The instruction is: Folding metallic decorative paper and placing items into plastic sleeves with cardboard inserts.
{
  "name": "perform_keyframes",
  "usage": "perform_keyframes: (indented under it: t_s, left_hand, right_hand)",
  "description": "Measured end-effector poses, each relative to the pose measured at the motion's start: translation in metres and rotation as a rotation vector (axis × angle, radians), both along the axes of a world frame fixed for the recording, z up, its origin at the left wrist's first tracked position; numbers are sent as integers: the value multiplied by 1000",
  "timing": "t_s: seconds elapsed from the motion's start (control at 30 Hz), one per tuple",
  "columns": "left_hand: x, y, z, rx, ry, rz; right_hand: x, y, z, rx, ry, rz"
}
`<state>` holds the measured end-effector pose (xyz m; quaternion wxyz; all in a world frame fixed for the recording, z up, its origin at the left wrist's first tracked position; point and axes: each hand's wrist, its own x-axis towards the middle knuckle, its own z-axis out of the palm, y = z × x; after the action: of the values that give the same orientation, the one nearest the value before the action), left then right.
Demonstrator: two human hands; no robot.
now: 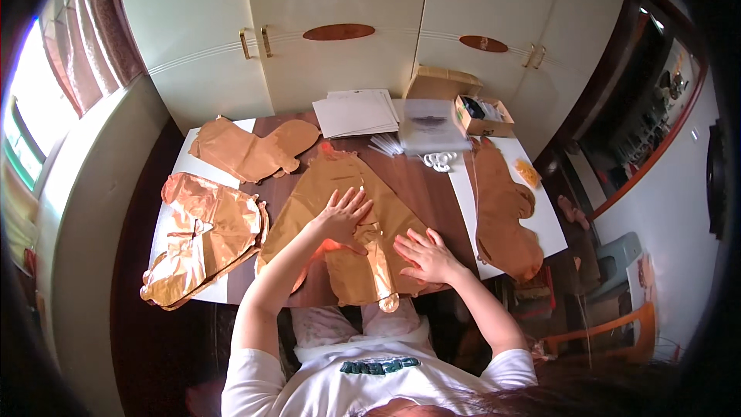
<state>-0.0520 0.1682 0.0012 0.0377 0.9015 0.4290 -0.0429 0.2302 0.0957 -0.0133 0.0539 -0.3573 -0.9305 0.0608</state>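
A flat, uninflated copper-coloured foil balloon (310, 189), shaped like a large letter A, lies in front of me on the table. My left hand (343, 222) rests on its middle with the fingers spread. On its lower right leg lies my right hand (427, 256), also flat with fingers apart. Neither hand grips anything. A narrow, shinier folded strip (376, 262) of the foil runs between the hands toward the table's near edge.
More flat foil balloons lie around: one at back left (247, 150), a crinkled stack at left (204, 220), another at right (500, 212). Behind are white sheets (356, 112), a clear plastic bag (434, 127), white ribbon rolls (438, 161), a small box (485, 117) and a yellow packet (527, 173).
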Motion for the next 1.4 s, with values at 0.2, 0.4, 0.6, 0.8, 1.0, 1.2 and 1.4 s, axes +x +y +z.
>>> perform_keyframes:
  t_s: [0.2,0.4,0.6,0.8,1.0,1.2,1.4]
  left_hand:
    - [1,0,1,3,10,1]
    - [0,1,-2,29,-6,-7]
    - [-2,0,0,-6,-22,-4]
    - [0,0,-1,-4,-28,-13]
    - [-3,1,-7,15,-37,-16]
    - [-2,1,-1,6,-37,-25]
    - [-3,2,-5,46,-5,-46]
  right_hand:
    - [0,-1,8,56,164,-157]
    - [2,-3,12,-22,180,-521]
    - [-18,-17,30,243,244,-462]
    - [-50,-20,4,140,296,36]
    - [-51,-21,-6,127,195,40]
    - [-47,-20,-13,96,261,33]
    - [-45,-19,-14,82,250,33]
